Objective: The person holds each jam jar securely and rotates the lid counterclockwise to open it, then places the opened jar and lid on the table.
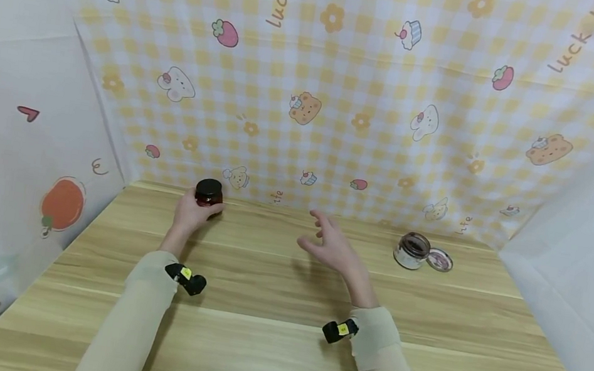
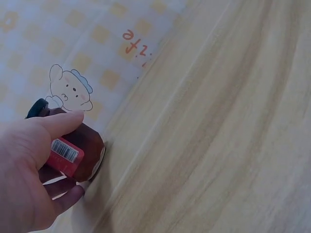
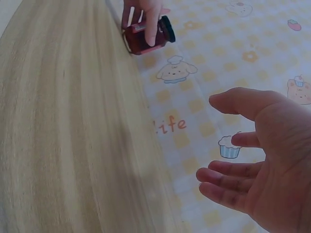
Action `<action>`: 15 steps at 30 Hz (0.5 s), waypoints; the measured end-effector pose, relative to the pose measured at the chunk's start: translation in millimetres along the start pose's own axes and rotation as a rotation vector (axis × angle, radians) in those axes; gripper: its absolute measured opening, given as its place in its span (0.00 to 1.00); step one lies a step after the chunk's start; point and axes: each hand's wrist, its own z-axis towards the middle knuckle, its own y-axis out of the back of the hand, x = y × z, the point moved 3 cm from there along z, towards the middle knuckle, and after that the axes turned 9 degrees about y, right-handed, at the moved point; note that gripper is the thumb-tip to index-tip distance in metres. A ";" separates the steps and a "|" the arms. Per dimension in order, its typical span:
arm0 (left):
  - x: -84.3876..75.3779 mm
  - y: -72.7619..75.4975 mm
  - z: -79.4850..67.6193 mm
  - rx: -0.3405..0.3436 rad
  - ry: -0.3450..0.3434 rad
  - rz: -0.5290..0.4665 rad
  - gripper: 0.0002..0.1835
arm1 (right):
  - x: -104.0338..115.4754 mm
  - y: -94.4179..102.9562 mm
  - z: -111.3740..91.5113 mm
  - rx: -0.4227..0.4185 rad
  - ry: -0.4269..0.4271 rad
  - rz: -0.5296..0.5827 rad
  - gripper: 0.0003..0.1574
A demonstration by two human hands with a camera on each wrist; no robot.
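At the back left of the table, my left hand (image 1: 192,214) grips a dark red glass jar (image 1: 210,195) with a black lid (image 1: 209,185). In the left wrist view the thumb lies along one side of the jar (image 2: 87,148) and the fingers curl round the other. A red label with a barcode (image 2: 64,151) faces that camera. My right hand (image 1: 335,249) hovers over the middle of the table with its fingers spread and nothing between them. In the right wrist view the same jar (image 3: 143,40) appears beyond the right hand (image 3: 262,155).
To the right stands an uncovered glass jar (image 1: 409,256) with dark contents and a pale label. Its round lid-like disc (image 1: 440,260) lies beside it. A checked cloth (image 1: 336,147) hangs along the back edge of the wooden table (image 1: 261,358), with white cloth at both sides.
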 end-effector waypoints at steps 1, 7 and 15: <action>0.1 0.3 -0.2 -0.003 0.004 -0.008 0.39 | -0.1 -0.5 0.2 -0.001 0.002 -0.002 0.49; 1.6 0.6 -1.0 -0.049 0.074 -0.057 0.41 | 0.5 -1.9 2.3 0.004 0.003 0.009 0.48; 0.3 1.1 -3.8 -0.119 0.086 -0.013 0.40 | 0.9 -1.6 4.2 -0.005 -0.007 -0.008 0.49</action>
